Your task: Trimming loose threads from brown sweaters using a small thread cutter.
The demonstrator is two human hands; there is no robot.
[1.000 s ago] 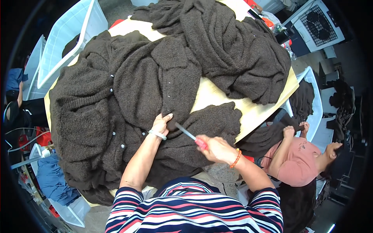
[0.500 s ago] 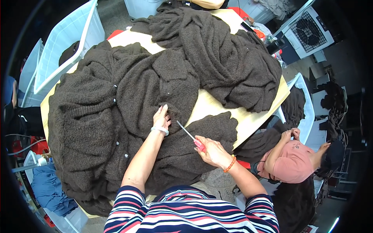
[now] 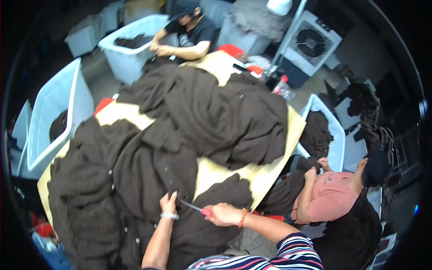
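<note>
From left to right: white plastic bins (image 3: 54,112) stand at the table's left edge, one with dark cloth inside. A heap of dark brown knitted garments (image 3: 135,180) covers most of the pale tabletop (image 3: 265,173), with small buttons showing along one edge. The wearer's left hand (image 3: 168,203), a bracelet at its wrist, lies flat with fingers spread on the knit, pressing the fabric down rather than gripping it. Just to its right, the right hand (image 3: 224,214) is clenched around the red handle of a small pair of scissors (image 3: 194,208); the thin metal blades point left, their tip reaching the fabric just beside the left hand's fingers. The garment thus lies under the left palm and at the blade tip, left of the right fist. Farther right, a person in a pink shirt (image 3: 330,198) handles dark cloth. At the far end, another person in a black shirt (image 3: 191,33) bends over a bin.
</note>
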